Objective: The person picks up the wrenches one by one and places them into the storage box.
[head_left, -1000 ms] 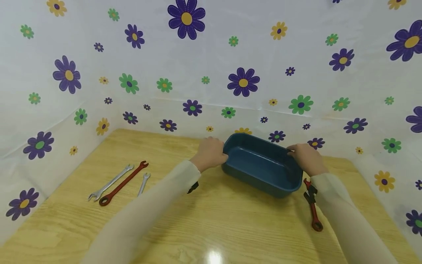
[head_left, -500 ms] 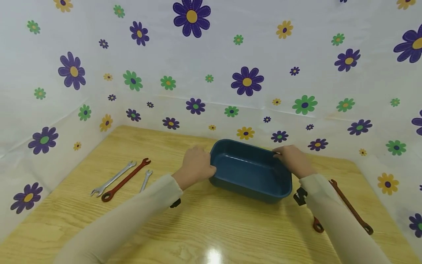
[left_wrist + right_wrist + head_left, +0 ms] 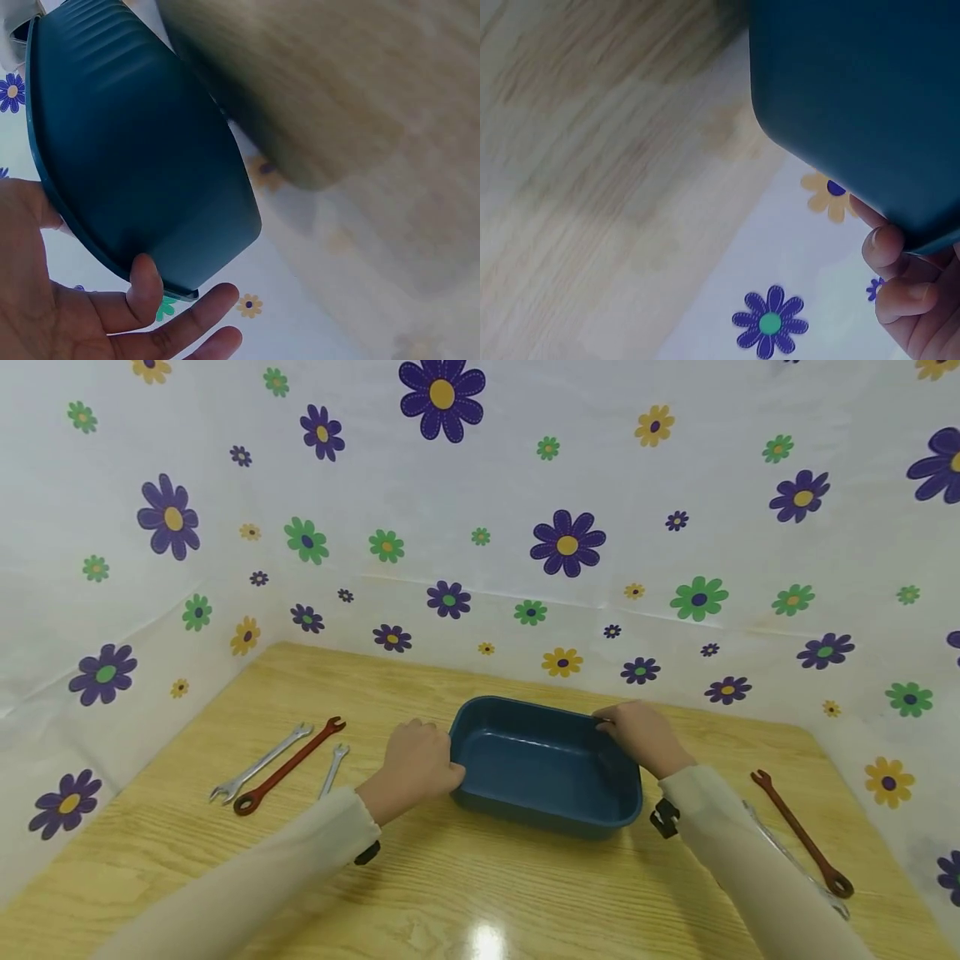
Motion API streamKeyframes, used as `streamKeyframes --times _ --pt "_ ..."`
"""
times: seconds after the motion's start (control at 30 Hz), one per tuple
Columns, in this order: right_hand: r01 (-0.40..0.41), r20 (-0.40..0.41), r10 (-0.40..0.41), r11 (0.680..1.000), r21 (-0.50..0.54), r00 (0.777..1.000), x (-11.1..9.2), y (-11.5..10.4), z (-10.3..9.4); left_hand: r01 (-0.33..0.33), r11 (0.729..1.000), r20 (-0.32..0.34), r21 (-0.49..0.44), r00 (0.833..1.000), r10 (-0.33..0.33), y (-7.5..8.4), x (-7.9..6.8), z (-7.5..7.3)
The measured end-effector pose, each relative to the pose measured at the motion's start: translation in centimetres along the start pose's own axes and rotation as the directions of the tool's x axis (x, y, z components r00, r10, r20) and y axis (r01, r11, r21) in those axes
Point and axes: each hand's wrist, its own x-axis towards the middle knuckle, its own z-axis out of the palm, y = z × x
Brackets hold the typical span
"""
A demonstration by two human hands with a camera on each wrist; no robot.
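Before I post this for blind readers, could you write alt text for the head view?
A person's left hand and right hand hold a blue tub by its left end and far right corner, over a wooden table. Three wrenches lie at left, two wrenches show at right; a flowered sheet hangs behind.

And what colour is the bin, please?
The bin is dark greenish blue, clearest in the head view.

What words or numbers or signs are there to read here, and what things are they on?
There are none that I can read.
Blue bin: no writing shows on the parts in view.
Wrenches: too small in the picture to tell whether any marks are stamped on them.
Flowered backdrop: printed flowers, no letters or numbers that I can see.
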Motion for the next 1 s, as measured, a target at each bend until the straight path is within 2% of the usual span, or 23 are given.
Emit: streamKeyframes --times 0.37,0.7,0.8,1.0 --pt "0.016 0.04 -0.017 1.0 0.008 0.999 0.4 -1.4 0.5 0.009 0.999 -0.007 -0.03 1.0 -0.009 -0.7 -1.7 0.8" --pt "0.015 0.024 -0.016 1.0 0.027 1.0 0.4 -1.6 1.0 0.004 0.999 -0.057 -0.036 0.998 -0.006 -0.8 -2.1 1.2" --pt "0.021 0.015 -0.021 1.0 0.017 1.0 0.4 -1.6 1.2 0.017 1.0 -0.031 -0.023 0.999 -0.018 -0.9 -2.2 1.0" --pt "0.019 0.005 -0.019 1.0 -0.017 1.0 0.3 -1.6 1.3 0.038 0.998 0.091 0.042 0.995 -0.042 -1.7 -1.5 0.8"
